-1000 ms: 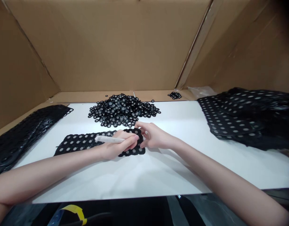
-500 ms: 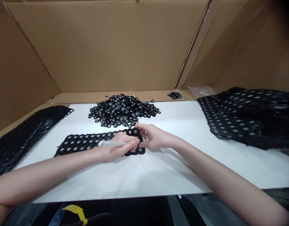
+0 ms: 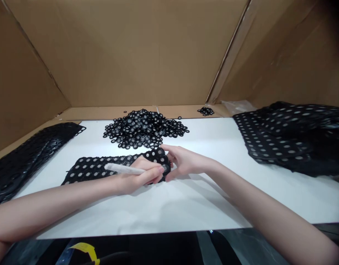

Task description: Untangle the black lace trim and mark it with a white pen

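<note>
My left hand (image 3: 143, 175) pinches a slim white pen-shaped tool (image 3: 118, 168), whose working tip is hidden by the fingers. It rests over a flat black rubber sheet (image 3: 88, 167) with rows of round holes, lying on the white table. At the sheet's right end, my right hand (image 3: 183, 160) holds the edge, with the index finger at the far corner and the thumb at the near one. Behind both hands lies a heap of loose black rubber rings (image 3: 142, 127), some with pale centres.
A stack of black perforated sheets (image 3: 34, 158) lies at the left. More spotted black sheets (image 3: 285, 136) are heaped at the right. A small pile of rings (image 3: 206, 111) sits on the cardboard ledge, near a clear plastic bag (image 3: 238, 106). Tall cardboard walls (image 3: 139, 55) enclose the table (image 3: 186, 209).
The white tool has tilted, its back end swinging left and slightly up. My right fingers have spread a little around the sheet's end.
</note>
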`<state>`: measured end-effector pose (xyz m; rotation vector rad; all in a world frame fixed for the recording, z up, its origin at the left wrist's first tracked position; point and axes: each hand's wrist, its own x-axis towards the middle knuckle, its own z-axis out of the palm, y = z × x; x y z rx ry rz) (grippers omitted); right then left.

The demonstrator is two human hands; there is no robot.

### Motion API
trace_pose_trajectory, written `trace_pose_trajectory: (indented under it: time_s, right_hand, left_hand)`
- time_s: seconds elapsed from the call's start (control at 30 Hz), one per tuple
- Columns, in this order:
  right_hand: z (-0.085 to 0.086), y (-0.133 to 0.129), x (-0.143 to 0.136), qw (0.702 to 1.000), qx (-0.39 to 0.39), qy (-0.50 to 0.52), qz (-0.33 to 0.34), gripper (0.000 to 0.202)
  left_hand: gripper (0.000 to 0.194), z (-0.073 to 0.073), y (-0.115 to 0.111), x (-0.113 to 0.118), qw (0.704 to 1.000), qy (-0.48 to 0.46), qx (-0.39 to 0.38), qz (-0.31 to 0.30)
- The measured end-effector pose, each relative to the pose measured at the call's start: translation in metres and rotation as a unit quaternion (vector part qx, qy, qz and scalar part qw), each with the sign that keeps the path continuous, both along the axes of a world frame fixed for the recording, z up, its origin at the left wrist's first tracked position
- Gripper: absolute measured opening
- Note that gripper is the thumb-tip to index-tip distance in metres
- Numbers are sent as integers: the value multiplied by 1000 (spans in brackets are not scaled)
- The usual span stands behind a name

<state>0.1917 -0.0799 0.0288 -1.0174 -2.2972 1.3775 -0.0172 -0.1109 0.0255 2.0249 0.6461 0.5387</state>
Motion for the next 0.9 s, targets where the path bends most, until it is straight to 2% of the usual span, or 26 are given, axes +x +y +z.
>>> trace_pose_trajectory:
  time_s: [0.33, 0.47, 0.73, 0.8, 0.9]
  right_hand:
    - [2, 0, 0, 999, 16, -37, 3, 54]
    - [1, -1, 1, 998, 30, -48, -4, 55]
    - [9, -4, -3, 998, 40, -45, 28, 43]
    - [8, -4, -3, 998, 34, -43, 27, 42]
    - [6, -2, -1, 999, 17, -41, 11, 45]
  left_hand:
    - [42, -3, 0, 6, 999, 44, 4, 23]
    - [41, -2, 0, 8, 998, 55, -17, -5]
    - [39, 3, 2, 9, 993, 106, 3, -61]
    - [41, 1, 3, 8, 994, 89, -27, -65]
    - [47, -4, 9, 4, 991, 10, -130, -43]
